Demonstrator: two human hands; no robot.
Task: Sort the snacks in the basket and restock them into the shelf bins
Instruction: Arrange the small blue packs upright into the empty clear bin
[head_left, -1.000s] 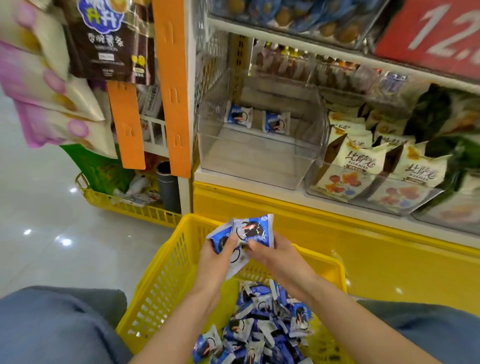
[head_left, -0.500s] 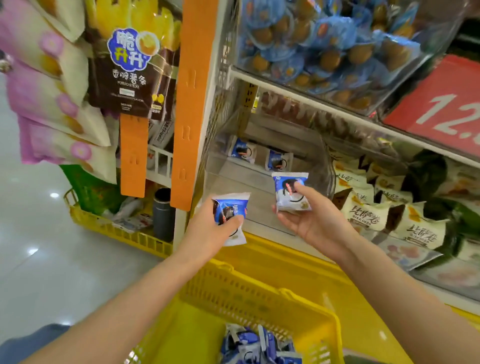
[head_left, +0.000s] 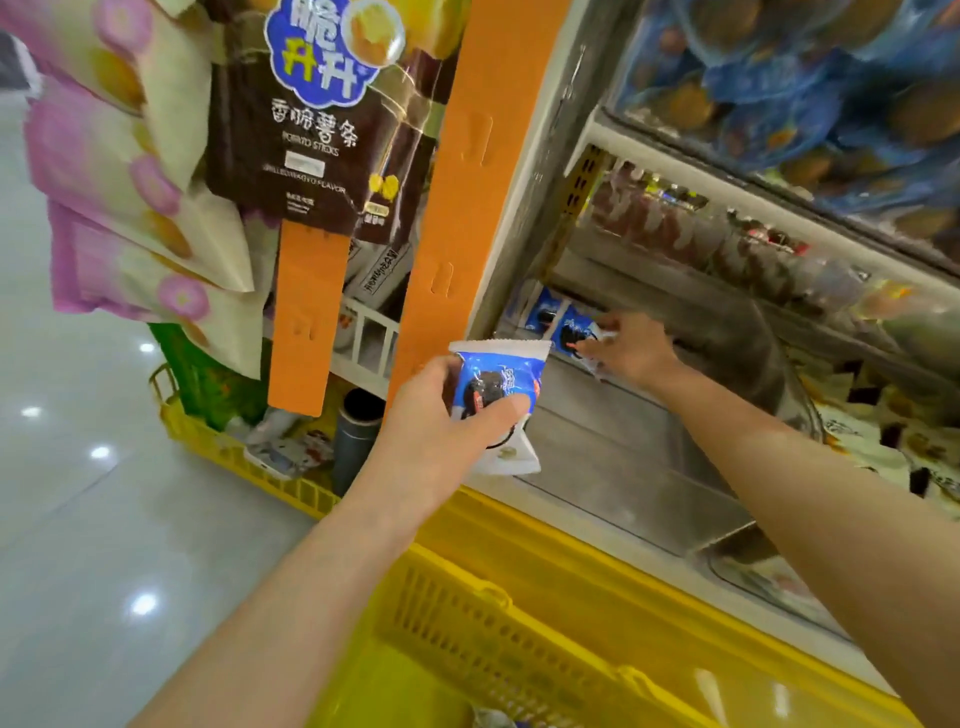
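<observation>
My left hand (head_left: 441, 415) grips a blue-and-white snack packet (head_left: 496, 400) in front of the clear shelf bin (head_left: 623, 457). My right hand (head_left: 631, 348) reaches deep into that bin and pinches another blue packet (head_left: 574, 335) at its back, beside a packet (head_left: 543, 312) lying there. The yellow basket (head_left: 493, 623) sits below my arms, with only a corner of its packets showing at the bottom edge.
An orange upright post (head_left: 452, 208) stands left of the bin. Hanging snack bags (head_left: 306, 114) fill the upper left. A bin of blue-wrapped snacks (head_left: 805, 88) sits above, and another snack bin (head_left: 883, 447) lies to the right. A second yellow basket (head_left: 249, 467) stands on the floor.
My right hand has moved from the bin's front to its back with its packet. My left hand rose slightly with its packet. The view has tilted up, away from the basket.
</observation>
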